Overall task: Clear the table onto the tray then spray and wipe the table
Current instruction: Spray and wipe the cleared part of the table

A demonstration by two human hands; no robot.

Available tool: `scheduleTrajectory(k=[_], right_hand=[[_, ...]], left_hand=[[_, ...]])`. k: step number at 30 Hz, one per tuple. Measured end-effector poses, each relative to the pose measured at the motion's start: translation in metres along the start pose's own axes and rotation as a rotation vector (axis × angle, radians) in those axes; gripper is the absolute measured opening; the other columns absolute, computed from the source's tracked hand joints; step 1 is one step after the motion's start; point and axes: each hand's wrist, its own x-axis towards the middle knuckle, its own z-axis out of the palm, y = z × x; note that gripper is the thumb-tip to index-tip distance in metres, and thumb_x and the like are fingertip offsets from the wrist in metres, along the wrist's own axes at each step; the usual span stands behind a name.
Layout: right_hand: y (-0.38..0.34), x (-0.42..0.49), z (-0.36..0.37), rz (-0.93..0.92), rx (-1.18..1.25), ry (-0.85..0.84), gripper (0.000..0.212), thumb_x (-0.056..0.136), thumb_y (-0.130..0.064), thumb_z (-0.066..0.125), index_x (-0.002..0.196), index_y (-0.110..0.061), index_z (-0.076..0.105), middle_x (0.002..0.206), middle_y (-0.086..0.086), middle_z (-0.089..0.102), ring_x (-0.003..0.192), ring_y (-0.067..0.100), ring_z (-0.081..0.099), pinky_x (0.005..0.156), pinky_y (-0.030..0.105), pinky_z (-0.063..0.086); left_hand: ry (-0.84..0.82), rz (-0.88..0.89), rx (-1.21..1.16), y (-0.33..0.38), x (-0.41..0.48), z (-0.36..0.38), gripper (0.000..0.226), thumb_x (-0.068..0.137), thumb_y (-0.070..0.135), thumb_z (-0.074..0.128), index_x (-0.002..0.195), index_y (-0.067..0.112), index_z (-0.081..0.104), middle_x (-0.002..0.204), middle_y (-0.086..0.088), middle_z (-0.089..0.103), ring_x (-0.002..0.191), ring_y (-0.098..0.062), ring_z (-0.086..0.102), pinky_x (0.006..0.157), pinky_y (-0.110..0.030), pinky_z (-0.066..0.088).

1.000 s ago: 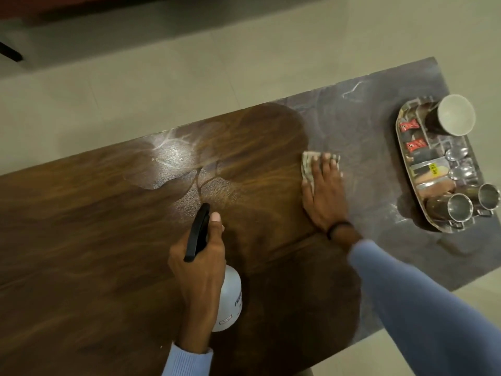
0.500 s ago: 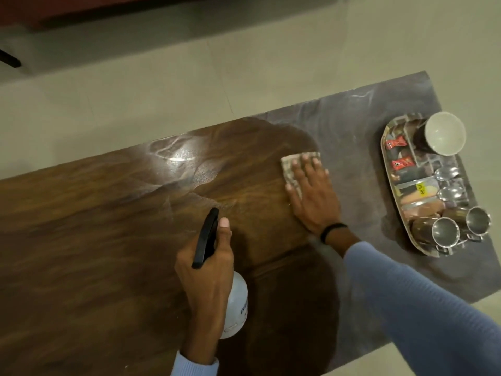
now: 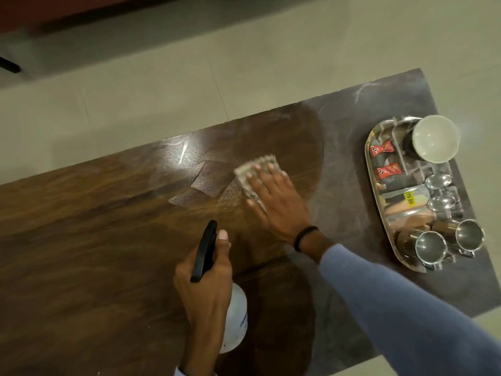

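My right hand (image 3: 273, 202) lies flat on a folded pale cloth (image 3: 253, 173), pressing it onto the brown wooden table (image 3: 81, 240) near the table's far edge. My left hand (image 3: 208, 289) grips a white spray bottle (image 3: 235, 321) with a black trigger head (image 3: 204, 251), held just above the table's near middle. A steel tray (image 3: 379, 207) stands at the table's right end. It holds a white cup (image 3: 433, 138), two steel cups (image 3: 431, 246), two spoons, red sachets (image 3: 381, 150) and other small items.
A wet sheen (image 3: 179, 156) lies on the wood left of the cloth. The table's right part (image 3: 352, 131) is grey and stone-like. Pale floor tiles (image 3: 189, 77) lie beyond the far edge, and the near right corner drops to the floor.
My right hand has slid the cloth leftward, from the grey part onto the brown wood. My left hand with the bottle has barely moved on the table. The camera has shifted.
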Motion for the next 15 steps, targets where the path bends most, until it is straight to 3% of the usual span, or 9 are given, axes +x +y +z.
scheduleTrajectory(k=[4, 8, 11, 13, 15], right_hand=[[0.071, -0.018, -0.017, 0.295, 0.036, 0.071, 0.061, 0.103, -0.046, 0.034, 0.158, -0.020, 0.027, 0.164, 0.011, 0.026, 0.152, 0.034, 0.021, 0.122, 0.052, 0.021], [0.072, 0.034, -0.028, 0.518, 0.062, 0.145, 0.063, 0.102, -0.049, 0.031, 0.158, -0.021, 0.025, 0.165, 0.011, 0.023, 0.153, 0.035, 0.017, 0.123, 0.053, 0.017], [0.034, 0.008, -0.010, 0.303, 0.066, 0.128, 0.062, 0.102, -0.046, 0.038, 0.158, -0.021, 0.024, 0.165, 0.012, 0.023, 0.153, 0.036, 0.017, 0.123, 0.055, 0.018], [0.007, -0.052, 0.001, 0.076, 0.048, 0.032, 0.062, 0.102, -0.043, 0.043, 0.158, -0.022, 0.024, 0.166, 0.010, 0.020, 0.154, 0.034, 0.013, 0.123, 0.054, 0.017], [0.007, -0.125, 0.004, -0.017, 0.074, -0.037, 0.060, 0.102, -0.043, 0.043, 0.157, -0.024, 0.027, 0.166, 0.007, 0.021, 0.154, 0.031, 0.013, 0.124, 0.051, 0.017]], left_hand=[[0.019, 0.037, 0.025, 0.002, -0.003, 0.004, 0.049, 0.079, 0.063, 0.061, 0.074, 0.017, 0.076, 0.055, -0.005, 0.066, 0.046, -0.022, 0.060, 0.052, -0.044, 0.055], [0.020, 0.019, 0.018, -0.004, -0.007, 0.012, 0.037, 0.086, 0.053, 0.066, 0.076, 0.018, 0.076, 0.057, -0.007, 0.066, 0.047, -0.021, 0.059, 0.053, -0.041, 0.054], [0.041, 0.009, 0.027, -0.005, -0.014, 0.016, 0.030, 0.091, 0.046, 0.069, 0.077, 0.021, 0.077, 0.063, -0.003, 0.071, 0.051, -0.021, 0.061, 0.057, -0.045, 0.057], [0.044, -0.002, 0.024, -0.004, -0.020, 0.016, 0.029, 0.091, 0.046, 0.069, 0.078, 0.022, 0.077, 0.071, 0.004, 0.075, 0.053, -0.020, 0.063, 0.061, -0.049, 0.059], [0.030, -0.006, 0.042, -0.003, -0.027, 0.015, 0.030, 0.091, 0.047, 0.068, 0.082, 0.020, 0.078, 0.075, 0.009, 0.077, 0.054, -0.020, 0.063, 0.064, -0.050, 0.060]])
